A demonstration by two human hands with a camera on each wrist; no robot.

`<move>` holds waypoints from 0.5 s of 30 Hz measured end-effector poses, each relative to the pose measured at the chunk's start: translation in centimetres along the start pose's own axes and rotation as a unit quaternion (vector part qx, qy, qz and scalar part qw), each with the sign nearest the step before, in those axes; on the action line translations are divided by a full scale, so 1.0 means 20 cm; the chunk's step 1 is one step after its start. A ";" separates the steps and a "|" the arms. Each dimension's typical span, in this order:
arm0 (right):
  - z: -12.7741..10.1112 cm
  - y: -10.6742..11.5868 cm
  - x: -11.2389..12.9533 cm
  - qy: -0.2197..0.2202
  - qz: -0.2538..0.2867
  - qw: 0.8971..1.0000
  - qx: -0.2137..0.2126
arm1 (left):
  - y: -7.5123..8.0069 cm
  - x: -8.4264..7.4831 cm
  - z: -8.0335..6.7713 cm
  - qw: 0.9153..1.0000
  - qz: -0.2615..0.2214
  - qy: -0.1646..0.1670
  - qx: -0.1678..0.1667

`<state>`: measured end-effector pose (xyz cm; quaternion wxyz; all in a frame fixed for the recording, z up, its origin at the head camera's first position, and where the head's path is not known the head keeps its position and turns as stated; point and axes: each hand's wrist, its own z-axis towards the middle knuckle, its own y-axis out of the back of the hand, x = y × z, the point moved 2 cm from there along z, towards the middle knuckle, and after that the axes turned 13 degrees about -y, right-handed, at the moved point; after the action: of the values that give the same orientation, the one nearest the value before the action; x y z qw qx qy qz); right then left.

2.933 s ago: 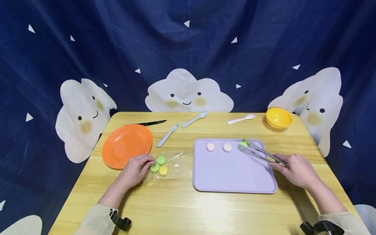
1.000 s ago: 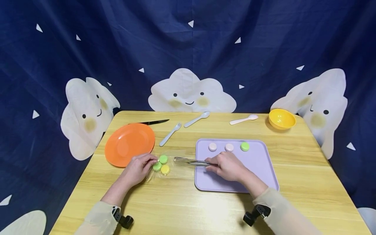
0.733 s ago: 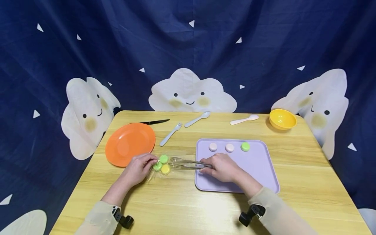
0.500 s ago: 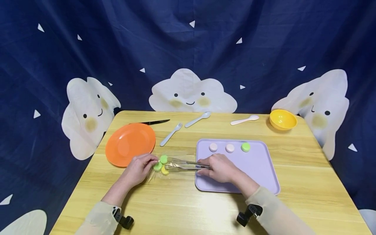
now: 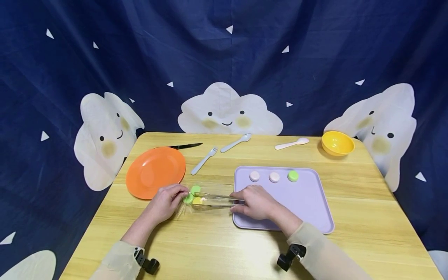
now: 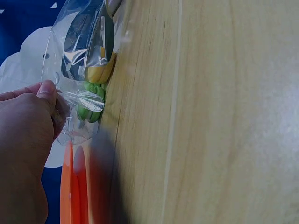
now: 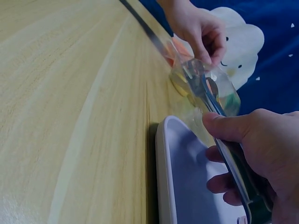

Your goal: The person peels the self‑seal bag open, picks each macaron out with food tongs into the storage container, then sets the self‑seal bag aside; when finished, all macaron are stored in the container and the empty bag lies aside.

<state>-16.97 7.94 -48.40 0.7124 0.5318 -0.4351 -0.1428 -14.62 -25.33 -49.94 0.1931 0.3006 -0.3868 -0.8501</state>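
Note:
My left hand [image 5: 166, 203] pinches the end of a clear plastic bag [image 6: 77, 35] between thumb and fingers. Two green macarons [image 5: 195, 189] and a yellow macaron [image 5: 197, 200] lie in the bag. Metal tongs [image 7: 229, 156] are gripped in my right hand [image 5: 256, 202], above the front left of a lilac tray [image 5: 280, 212]. The tongs' spread tips reach inside the bag, one on each side of the yellow macaron; whether they touch it I cannot tell. Along the tray's back stand two pale pink macarons [image 5: 274, 177] and one green macaron [image 5: 293, 175].
Left of the bag is an orange plate [image 5: 155, 173], partly over a black knife [image 5: 187, 146]. A grey-blue fork [image 5: 204, 161], a grey-blue spoon [image 5: 236, 143], a pale pink spoon [image 5: 291, 143] and a yellow bowl [image 5: 337, 143] line the back of the table.
The tongs have let go of the green macaron on the tray. My right hand has carried them left into the bag, their tips now spread beside the yellow macaron. The left hand keeps its hold.

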 end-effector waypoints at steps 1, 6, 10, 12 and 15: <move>0.00 0.00 0.00 0.001 -0.001 1.000 -0.001 | 0.00 0.00 0.00 1.000 0.000 0.000 0.000; -0.01 0.00 0.01 -0.001 -0.005 1.000 -0.001 | 0.00 0.00 0.00 1.000 0.003 0.006 0.001; -0.03 0.02 0.00 -0.004 -0.009 1.000 -0.006 | 0.00 0.00 0.01 1.000 0.004 0.006 0.000; -0.04 0.04 0.00 -0.005 -0.008 1.000 -0.010 | 0.00 0.00 0.01 1.000 0.004 0.003 0.000; -0.06 0.06 -0.02 -0.007 -0.007 1.000 -0.013 | 0.00 0.00 0.00 1.000 0.001 -0.003 -0.003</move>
<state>-16.58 9.53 -47.54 0.7151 0.5243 -0.4346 -0.1575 -14.68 -25.25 -49.92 0.1943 0.2973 -0.3850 -0.8519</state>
